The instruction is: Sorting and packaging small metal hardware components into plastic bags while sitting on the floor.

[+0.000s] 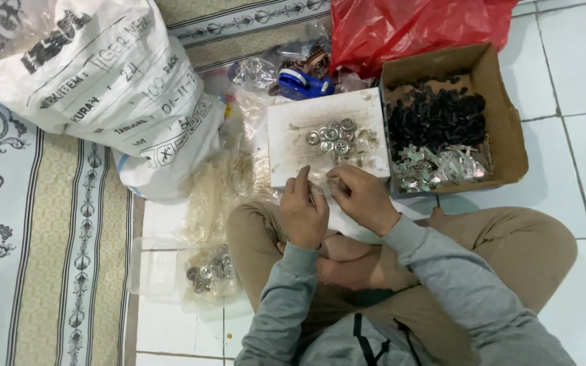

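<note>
White sack (pixel 103 88) top left on the mat, red bag (pixel 408 27) behind the box (pixel 506 129) of black and silver parts. White board (pixel 293 146) sits before crossed legs, silver rings (pixel 332 133) clustered on it. Left hand (pixel 303 211) and right hand (pixel 361 196) at board's near edge, fingertips pinched together; what they pinch, can't tell.

The small round discs (pixel 331 133) look like shiny silver metal, lying on a matt white board (pixel 293 159) that is scuffed and stained. The cardboard box (pixel 506 129) at the right is plain brown and dull; in it lie matt black plastic pieces (pixel 435 115) and glinting metal bits (pixel 435 166). The far red bag (pixel 408 27) is thin, glossy plastic. The white sack (pixel 103 88) at the left looks woven. The floor tiles (pixel 578 74) are smooth and pale.
</note>
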